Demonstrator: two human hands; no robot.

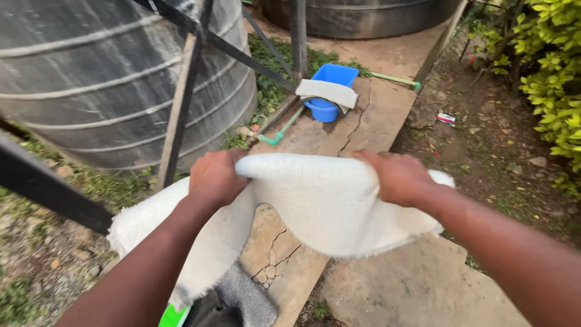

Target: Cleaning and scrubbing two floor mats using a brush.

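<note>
Left hand (215,177) and right hand (396,177) set apart, each clenched on the top edge of a white woven cloth (321,206) — stretched between them, held up so it hangs off the ground. Below: cracked concrete slab (375,121). Farther on, a blue bucket (330,91) with a grey cloth (327,92) draped over it — beside a big dark water tank (103,79). Shrubs (551,66) at right.

I see a white cloth (321,200) with frayed edges, stretched and sagging in the air above the cracked concrete slab (363,121).
</note>
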